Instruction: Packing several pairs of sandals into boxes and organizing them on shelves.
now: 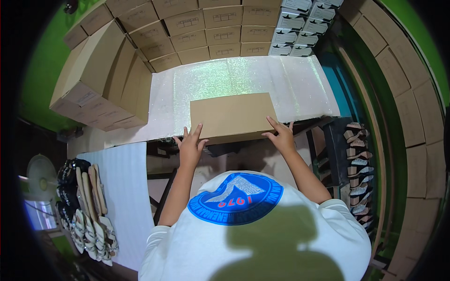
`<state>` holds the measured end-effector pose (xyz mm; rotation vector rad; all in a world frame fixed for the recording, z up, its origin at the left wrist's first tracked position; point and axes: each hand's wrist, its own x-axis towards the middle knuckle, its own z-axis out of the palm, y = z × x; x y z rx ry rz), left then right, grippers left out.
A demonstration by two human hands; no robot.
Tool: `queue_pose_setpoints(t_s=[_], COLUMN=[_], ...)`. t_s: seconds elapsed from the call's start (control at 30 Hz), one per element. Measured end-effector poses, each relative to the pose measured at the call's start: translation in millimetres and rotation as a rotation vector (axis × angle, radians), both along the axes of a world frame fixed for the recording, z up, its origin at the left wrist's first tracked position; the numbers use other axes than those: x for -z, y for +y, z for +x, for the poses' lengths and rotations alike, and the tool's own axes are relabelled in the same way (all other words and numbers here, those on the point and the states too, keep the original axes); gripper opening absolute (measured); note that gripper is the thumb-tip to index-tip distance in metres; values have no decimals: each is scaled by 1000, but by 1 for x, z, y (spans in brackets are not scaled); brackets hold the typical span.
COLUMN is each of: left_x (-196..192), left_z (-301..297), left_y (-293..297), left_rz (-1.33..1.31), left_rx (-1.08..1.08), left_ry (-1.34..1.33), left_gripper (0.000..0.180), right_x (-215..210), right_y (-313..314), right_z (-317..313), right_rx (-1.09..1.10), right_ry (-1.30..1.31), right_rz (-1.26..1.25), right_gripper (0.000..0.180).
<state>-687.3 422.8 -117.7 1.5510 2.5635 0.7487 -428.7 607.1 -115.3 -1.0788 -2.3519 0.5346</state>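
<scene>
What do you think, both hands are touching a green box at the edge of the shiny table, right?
Not quite: the box is brown, not green, as the head view shows. The left hand and right hand do touch it at the shiny table's edge.

White shirt; short sleeves; apparently printed blue emblem.

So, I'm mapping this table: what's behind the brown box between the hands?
Behind the brown box lies glittery white table cover, then stacked brown cartons, with white boxes at their right. The box itself hides the cover just behind its base.
</scene>
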Motion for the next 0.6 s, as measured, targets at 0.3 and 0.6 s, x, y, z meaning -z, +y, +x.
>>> queue_pose_setpoints(t_s=[0.3, 0.6], left_x=[-36, -46], left_z=[-6, 14], left_y=[-70, -117], left_rz=[29, 65], left_rx=[71, 230], left_ry=[34, 53], left_gripper=[59, 57], right_x=[-29, -39], right_y=[-81, -162], right_z=[6, 46], right_rx=[38, 175], right_ry=[17, 30], right_rz=[-50, -89], right_gripper=[60, 60])
